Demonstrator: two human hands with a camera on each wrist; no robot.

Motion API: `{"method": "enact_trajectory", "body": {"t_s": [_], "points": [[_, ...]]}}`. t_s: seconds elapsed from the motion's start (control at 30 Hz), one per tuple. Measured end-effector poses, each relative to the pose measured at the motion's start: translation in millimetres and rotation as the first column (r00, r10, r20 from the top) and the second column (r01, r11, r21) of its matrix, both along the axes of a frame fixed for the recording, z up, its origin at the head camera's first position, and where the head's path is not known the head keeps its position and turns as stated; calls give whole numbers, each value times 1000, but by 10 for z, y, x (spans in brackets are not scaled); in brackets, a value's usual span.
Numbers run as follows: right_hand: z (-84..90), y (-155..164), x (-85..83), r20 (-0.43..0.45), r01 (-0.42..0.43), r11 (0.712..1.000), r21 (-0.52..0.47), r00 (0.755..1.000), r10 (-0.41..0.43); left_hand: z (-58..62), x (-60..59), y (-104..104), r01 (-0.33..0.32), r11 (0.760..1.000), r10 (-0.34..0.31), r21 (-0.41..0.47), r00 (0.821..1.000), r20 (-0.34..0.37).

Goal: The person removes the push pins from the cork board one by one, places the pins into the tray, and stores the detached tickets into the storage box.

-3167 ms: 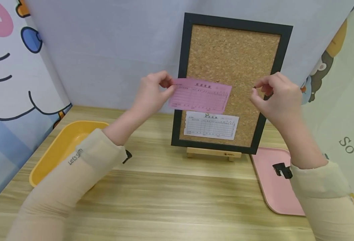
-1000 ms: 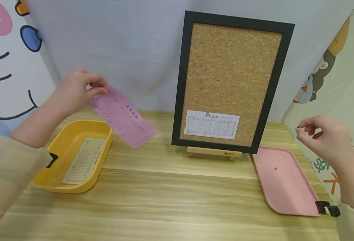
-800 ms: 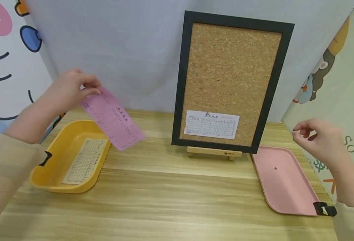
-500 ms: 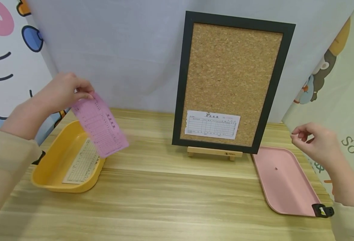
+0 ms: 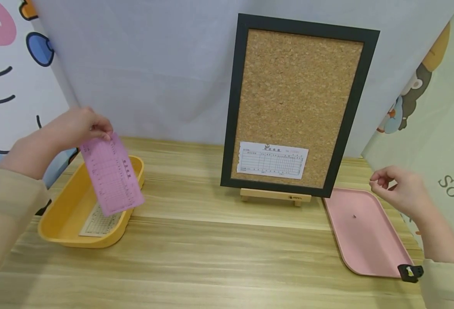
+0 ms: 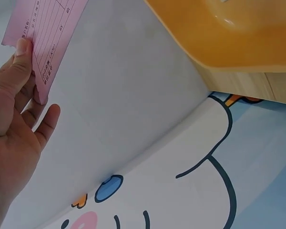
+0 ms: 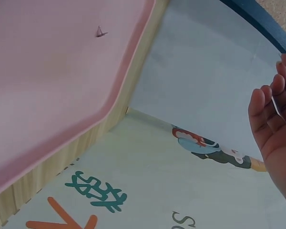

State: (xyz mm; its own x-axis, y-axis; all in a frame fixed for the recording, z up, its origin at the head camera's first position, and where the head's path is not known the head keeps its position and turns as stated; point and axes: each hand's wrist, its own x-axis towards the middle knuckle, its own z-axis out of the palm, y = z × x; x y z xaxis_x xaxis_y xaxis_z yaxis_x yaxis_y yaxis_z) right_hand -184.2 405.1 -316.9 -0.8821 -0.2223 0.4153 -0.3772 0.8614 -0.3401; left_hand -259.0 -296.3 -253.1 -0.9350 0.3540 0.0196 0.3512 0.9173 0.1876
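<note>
My left hand (image 5: 102, 132) pinches the top corner of a pink printed slip (image 5: 112, 178), which hangs slanted over the yellow tray (image 5: 57, 227). The left wrist view shows the thumb (image 6: 23, 47) pressed on the pink slip (image 6: 47, 28). A beige slip (image 5: 95, 223) lies in the tray, partly hidden by the pink one. My right hand (image 5: 379, 180) hovers above the pink tray (image 5: 366, 249) with fingers curled, pinching a thin pin (image 7: 275, 105). Another pin (image 5: 353, 216) lies on that tray.
A black-framed cork board (image 5: 300, 86) stands on a small wooden easel (image 5: 275, 196) at the back centre, with a white slip (image 5: 272, 160) pinned near its bottom. Printed cartoon panels wall in the left, back and right sides of the wooden table (image 5: 219, 249).
The pink slip came off the cork board. My left hand carried it left and down over the yellow tray. My right hand moved away from the board and sank toward the pink tray.
</note>
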Motion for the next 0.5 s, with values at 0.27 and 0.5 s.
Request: {"method": "enact_trajectory", "body": {"t_s": [0.27, 0.5], "points": [[-187, 74, -32, 52, 4, 1000, -24, 999, -2, -164, -2, -86, 20, 999, -20, -41, 1000, 6], [-328, 91, -5, 89, 15, 1000, -26, 996, -13, -328, 38, -116, 17, 998, -17, -54, 1000, 1]]}}
